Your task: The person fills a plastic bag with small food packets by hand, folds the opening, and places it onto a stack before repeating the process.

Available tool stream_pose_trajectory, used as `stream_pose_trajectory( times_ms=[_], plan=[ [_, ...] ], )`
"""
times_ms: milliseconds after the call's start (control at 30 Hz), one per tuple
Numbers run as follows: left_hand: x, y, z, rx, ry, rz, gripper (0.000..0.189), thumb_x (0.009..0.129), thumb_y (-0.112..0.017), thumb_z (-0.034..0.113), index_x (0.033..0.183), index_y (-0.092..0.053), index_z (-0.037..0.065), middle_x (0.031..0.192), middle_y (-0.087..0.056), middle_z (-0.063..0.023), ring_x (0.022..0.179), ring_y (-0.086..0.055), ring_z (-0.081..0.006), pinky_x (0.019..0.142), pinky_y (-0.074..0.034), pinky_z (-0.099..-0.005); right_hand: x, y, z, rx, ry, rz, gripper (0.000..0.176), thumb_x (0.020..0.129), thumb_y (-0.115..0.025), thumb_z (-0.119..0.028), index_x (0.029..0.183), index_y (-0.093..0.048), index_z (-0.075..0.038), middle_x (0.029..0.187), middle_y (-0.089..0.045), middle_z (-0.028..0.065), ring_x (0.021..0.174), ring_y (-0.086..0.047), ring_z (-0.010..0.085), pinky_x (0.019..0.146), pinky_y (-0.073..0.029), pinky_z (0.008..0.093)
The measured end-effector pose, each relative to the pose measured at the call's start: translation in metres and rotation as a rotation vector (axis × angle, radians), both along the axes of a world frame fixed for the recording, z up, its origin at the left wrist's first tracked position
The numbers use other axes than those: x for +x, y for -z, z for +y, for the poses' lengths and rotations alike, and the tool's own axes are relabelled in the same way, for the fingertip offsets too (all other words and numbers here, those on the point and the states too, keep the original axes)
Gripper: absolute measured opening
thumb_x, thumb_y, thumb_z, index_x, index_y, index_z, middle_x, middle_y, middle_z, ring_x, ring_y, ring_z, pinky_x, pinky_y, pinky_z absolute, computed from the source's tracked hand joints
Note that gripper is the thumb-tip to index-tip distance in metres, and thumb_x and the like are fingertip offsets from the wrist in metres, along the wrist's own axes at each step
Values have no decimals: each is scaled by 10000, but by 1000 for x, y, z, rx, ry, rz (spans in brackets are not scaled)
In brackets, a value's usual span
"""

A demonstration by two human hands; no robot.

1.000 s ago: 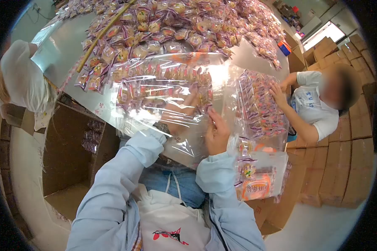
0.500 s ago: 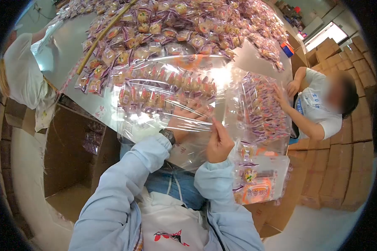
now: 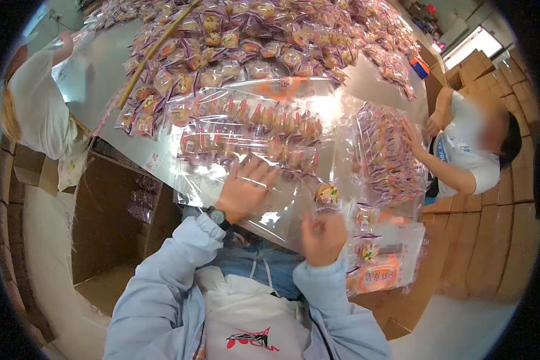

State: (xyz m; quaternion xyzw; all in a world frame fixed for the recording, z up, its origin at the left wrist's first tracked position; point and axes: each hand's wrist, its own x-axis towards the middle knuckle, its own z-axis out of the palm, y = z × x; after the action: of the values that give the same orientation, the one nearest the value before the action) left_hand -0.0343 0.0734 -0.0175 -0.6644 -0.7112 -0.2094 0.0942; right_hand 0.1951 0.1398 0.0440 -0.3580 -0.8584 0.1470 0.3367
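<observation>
Now, head view: your hands at the clear snack bag (image 3: pixel 252 135) on the table's near edge.
Your left hand (image 3: pixel 243 189) lies wide and flat on its near film; your right hand (image 3: pixel 324 239), pinching film earlier, has drawn back curled, grip unclear. The orange label (image 3: pixel 375 276) to its right is unreadable.

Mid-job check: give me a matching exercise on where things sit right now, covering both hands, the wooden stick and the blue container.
Things:
1. left hand
2. right hand
3. wooden stick
4. blue container

Places:
A. lying across the loose snack pile
B. just below a single wrapped snack
C. flat, fingers spread, on the clear bag of rowed snacks
D. at the far right edge of the table

Pairs: 1-C, 2-B, 3-A, 4-D
</observation>
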Motion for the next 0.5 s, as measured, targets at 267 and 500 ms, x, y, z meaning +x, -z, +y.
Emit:
stream_pose_trajectory(
  times_ms=[267,500],
  plan=[
    [-18,-9,21,-67,-72,-17,596,904,-666,306,1479,-557,192,1449,-584,-55,1385,-503,-279,1223,-242,-634,-84,64,-50,-272,-349,-112,693,886,-608,-75,1531,-394,58,1624,-303,308,1524,-269,497,1255,-248,538],
    [-35,20,34,94,-59,36,435,864,-690,304,1284,-669,191,1286,-672,-7,1300,-565,-244,1182,-247,-667,-128,79,8,109,97,-231,669,887,-606,-156,1507,-447,39,1635,-346,228,1514,-330,391,1225,-282,531]
  ],
)
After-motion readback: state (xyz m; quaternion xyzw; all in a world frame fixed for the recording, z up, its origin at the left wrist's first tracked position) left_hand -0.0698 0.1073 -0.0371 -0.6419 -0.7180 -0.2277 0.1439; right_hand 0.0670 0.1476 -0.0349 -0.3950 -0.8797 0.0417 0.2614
